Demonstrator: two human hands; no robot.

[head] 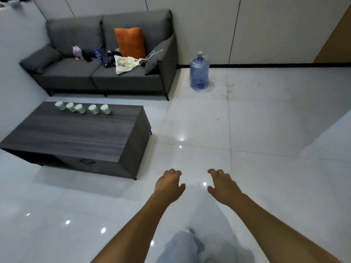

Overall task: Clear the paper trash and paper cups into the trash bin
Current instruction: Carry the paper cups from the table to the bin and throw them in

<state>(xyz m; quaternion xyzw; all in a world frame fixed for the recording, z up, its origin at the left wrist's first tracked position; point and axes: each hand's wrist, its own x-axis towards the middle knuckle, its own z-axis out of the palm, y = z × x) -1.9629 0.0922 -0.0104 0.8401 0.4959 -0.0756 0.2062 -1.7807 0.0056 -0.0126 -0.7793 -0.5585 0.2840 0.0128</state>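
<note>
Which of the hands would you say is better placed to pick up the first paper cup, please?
Probably the left hand: the paper cups stand on the coffee table to the person's left. The right hand is farther away. Both are empty.

Both arms reached out over the glossy white floor [247, 120], left hand [169, 182] and right hand [223, 184] loosely curled, holding nothing. Five paper cups [82, 108] stood in a row along the coffee table's [76, 135] far edge. Behind sat a grey sofa [106, 54] with an orange cushion [130, 42], a water jug [199, 73] beside it.
</note>
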